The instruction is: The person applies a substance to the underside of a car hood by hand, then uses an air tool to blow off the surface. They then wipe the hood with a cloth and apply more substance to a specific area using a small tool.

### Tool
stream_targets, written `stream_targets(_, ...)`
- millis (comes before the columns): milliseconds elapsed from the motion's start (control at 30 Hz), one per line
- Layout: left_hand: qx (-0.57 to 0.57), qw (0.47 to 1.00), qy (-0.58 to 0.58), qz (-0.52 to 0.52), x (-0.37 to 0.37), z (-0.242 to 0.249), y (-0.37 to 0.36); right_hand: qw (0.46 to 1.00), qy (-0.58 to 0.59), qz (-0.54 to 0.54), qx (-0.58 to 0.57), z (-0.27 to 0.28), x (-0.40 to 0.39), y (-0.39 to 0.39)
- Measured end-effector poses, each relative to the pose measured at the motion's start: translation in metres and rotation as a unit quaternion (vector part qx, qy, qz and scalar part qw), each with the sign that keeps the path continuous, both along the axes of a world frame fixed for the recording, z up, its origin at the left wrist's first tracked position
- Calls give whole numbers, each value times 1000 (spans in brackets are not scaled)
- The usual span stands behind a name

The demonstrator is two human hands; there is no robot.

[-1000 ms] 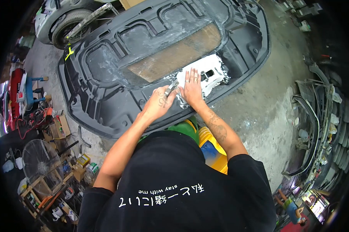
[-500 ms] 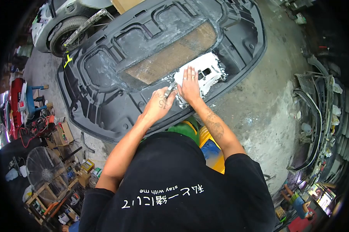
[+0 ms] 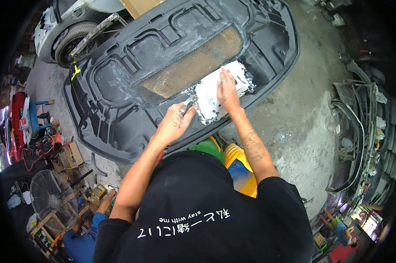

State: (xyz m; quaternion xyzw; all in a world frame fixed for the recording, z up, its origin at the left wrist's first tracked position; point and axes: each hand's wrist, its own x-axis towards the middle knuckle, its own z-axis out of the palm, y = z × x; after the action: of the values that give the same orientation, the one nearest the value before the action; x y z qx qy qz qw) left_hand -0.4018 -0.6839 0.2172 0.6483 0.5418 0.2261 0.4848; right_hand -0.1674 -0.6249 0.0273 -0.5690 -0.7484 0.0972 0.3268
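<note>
In the head view a large black moulded car panel (image 3: pixel 119 125), with a metal mesh strip (image 3: pixel 184 65) across it, lies in front of me. A white patch with ragged edges (image 3: pixel 207 94) covers part of its near right side. My right hand (image 3: pixel 227 93) rests flat on this patch, fingers stretched out and near each other. Closed around a short grey metal tool (image 3: pixel 188 104), my left hand (image 3: pixel 177 120) is just left of the patch. The tool's tip points toward the patch's left edge; its exact kind is too small to make out.
Behind the panel stand a car wheel (image 3: pixel 77 41) and a metal stand. Yellow and green plastic (image 3: pixel 241 168) shows beneath the panel's near edge. A fan (image 3: pixel 53 199) and a person in blue (image 3: pixel 86 236) are at lower left. Car parts (image 3: pixel 360 127) line the right.
My right hand has slid right across the white patch, baring more of its left part. My left hand with the tool has shifted slightly left and down. A person has come into view at lower left.
</note>
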Motion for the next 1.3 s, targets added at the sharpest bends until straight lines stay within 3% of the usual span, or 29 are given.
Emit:
stream_targets(100, 5, 1000, -6, -3, 2, 6, 8, 996, 47, -72, -23, 2, 36, 11)
stream_targets(267, 6, 999, 34, -42, 17, -2, 40, 993, 51, -38, -104, -30, 70, 53)
stream_targets(400, -49, 998, 37, -11, 27, -6, 60, 992, -2, -18, -129, -45, 73, 71)
stream_targets(467, -137, 988, 64, -11, 29, 1, 71, 988, -36, -21, -149, -44, 73, 75)
stream_targets(700, -193, 981, -2, 1, 31, -8, 89, 987, -35, -27, -154, -52, 73, 76)
stream_targets(1133, -220, 975, -26, 12, 45, -18, 92, 962, -114, -154, -195, -48, 61, 76)
stream_targets(1300, -109, 994, 21, -2, 69, -27, 80, 951, -96, -189, -227, -41, 57, 71)
